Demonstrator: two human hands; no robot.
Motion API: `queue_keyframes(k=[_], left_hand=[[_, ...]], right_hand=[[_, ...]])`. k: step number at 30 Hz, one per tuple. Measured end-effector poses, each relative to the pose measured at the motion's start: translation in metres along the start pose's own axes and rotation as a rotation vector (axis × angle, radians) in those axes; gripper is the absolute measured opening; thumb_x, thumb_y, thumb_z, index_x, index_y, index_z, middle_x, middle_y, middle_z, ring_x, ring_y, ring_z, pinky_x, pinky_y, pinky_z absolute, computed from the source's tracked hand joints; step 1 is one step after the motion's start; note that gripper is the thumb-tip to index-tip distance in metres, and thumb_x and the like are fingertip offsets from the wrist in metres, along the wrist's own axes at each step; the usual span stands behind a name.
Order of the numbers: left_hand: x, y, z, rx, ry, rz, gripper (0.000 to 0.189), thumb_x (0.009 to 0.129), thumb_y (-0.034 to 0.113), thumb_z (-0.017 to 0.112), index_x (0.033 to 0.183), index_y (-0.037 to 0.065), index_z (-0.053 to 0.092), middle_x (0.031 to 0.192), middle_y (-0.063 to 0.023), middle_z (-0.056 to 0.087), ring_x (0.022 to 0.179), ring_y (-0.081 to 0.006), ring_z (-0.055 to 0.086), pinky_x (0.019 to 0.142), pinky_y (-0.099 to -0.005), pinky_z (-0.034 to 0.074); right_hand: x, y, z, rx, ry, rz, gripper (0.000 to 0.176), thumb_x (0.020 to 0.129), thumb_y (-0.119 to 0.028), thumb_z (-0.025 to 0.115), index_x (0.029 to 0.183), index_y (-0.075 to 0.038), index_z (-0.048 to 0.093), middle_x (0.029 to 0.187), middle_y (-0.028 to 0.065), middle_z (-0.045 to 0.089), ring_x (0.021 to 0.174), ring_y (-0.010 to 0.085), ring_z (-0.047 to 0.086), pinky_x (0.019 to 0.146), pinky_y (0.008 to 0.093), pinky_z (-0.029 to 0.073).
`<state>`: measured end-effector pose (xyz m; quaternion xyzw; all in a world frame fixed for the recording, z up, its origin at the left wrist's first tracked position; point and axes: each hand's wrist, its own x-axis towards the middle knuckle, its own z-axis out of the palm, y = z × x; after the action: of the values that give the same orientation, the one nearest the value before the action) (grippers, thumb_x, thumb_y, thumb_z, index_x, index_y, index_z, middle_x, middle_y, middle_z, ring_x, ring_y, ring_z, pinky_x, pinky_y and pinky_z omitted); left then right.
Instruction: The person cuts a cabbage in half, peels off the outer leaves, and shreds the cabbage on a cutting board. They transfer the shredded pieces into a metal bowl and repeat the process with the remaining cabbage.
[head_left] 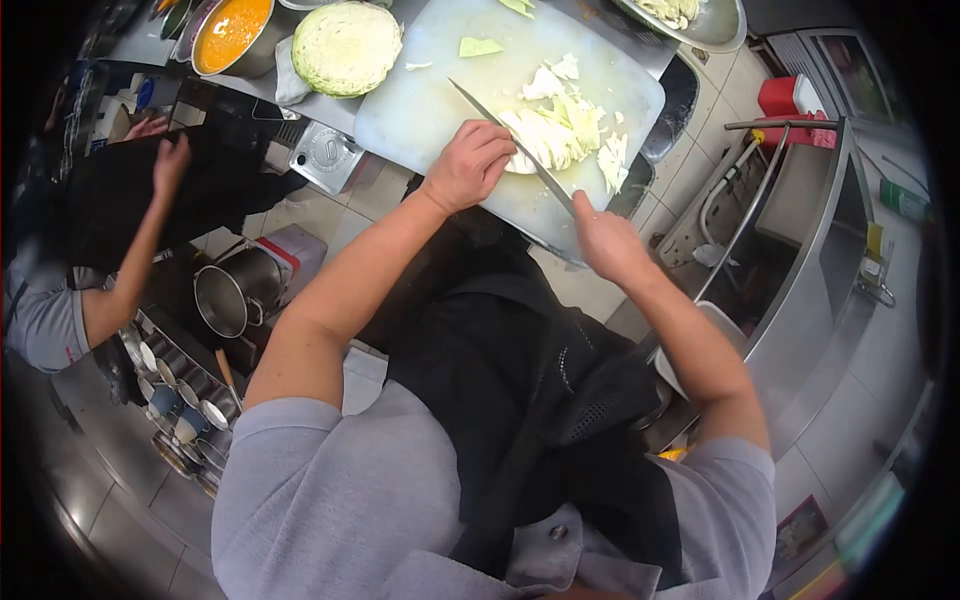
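Note:
A long knife (540, 171) lies diagonally over a white cutting board (420, 125), its handle end in my right hand (608, 238), whose fingers are wrapped round it. My left hand (470, 165) is curled beside the blade, its fingertips at the left end of the cut cabbage (560, 135); part of what it touches is hidden under the fingers. Shredded pieces spread to the right of the blade. One flat green leaf piece (480, 47) is near the board's far side. Left of the board sits a halved cabbage (347, 48), cut face up.
A pot of orange liquid (232, 36) stands at the upper left, and a metal bowl with shreds (712, 35) at the upper right. At the left, a co-worker's arm (140, 240) reaches forward, apart from mine. Below are a large pot (225, 300) and a metal counter.

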<state>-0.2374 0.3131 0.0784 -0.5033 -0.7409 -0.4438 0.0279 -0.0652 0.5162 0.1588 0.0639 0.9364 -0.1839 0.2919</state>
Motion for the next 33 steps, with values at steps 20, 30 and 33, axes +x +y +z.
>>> queue_keyframes(k=[20,30,33], left_hand=[[-0.008,0.01,0.005,0.118,0.083,-0.048,0.021,0.077,0.002,0.079,0.096,0.006,0.07,0.105,-0.0088,0.066,0.102,-0.0317,0.059,0.09,-0.0409,0.05],[-0.013,0.013,-0.003,0.062,0.058,-0.066,0.024,0.077,0.002,0.079,0.099,0.007,0.071,0.107,-0.007,0.065,0.104,-0.031,0.058,0.092,-0.0389,0.051],[-0.013,0.013,-0.01,0.063,0.034,-0.08,0.026,0.076,0.001,0.079,0.1,0.008,0.071,0.107,-0.007,0.065,0.105,-0.031,0.058,0.093,-0.0391,0.051]], right_hand=[[-0.053,-0.036,-0.037,0.019,-0.034,0.057,0.028,0.087,0.002,0.049,0.113,0.001,0.041,0.076,0.0283,0.067,0.075,0.0487,0.067,0.067,0.0593,0.049],[0.003,-0.017,0.006,0.109,0.088,0.027,0.022,0.096,-0.008,0.051,0.113,-0.002,0.039,0.077,0.0262,0.068,0.078,0.0482,0.067,0.069,0.0607,0.049],[-0.019,-0.021,-0.016,0.044,0.069,0.024,0.023,0.095,-0.007,0.051,0.113,-0.002,0.039,0.075,0.0256,0.068,0.076,0.0479,0.067,0.067,0.0597,0.049]])
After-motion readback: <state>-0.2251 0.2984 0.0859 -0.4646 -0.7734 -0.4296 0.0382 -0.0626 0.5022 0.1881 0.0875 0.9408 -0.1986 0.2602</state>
